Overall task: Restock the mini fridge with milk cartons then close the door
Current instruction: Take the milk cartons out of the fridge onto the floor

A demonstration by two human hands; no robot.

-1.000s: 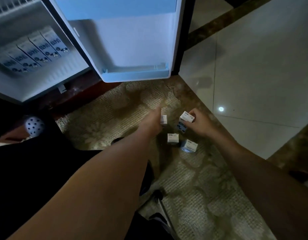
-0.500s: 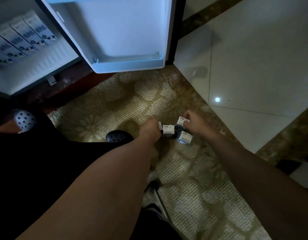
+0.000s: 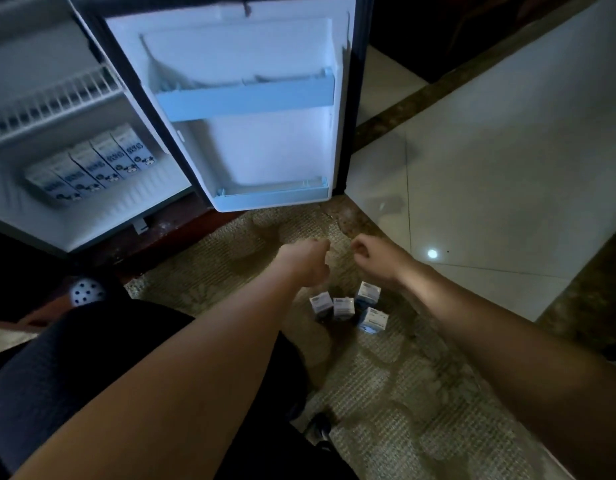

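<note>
Several small milk cartons (image 3: 343, 307) stand in a tight cluster on the patterned rug (image 3: 420, 393). My left hand (image 3: 308, 259) and my right hand (image 3: 374, 259) hover just beyond them, toward the fridge, with fingers curled and nothing visible in either. The mini fridge (image 3: 92, 216) is open at upper left. A row of several milk cartons (image 3: 92, 166) lies on its floor under a wire shelf (image 3: 53, 102). The fridge door (image 3: 265, 140) is swung wide, with two empty blue door racks.
My knee in dark cloth (image 3: 57, 375) fills the lower left, beside a perforated white shoe (image 3: 86, 292). Pale floor tiles (image 3: 507, 168) with a dark stone border lie to the right of the rug. A dark object (image 3: 317, 427) rests on the rug near me.
Both hands have let go of the cartons they were touching and moved away toward the fridge. The cartons now stand bunched together. The view has tilted up, so more of the fridge shows.
</note>
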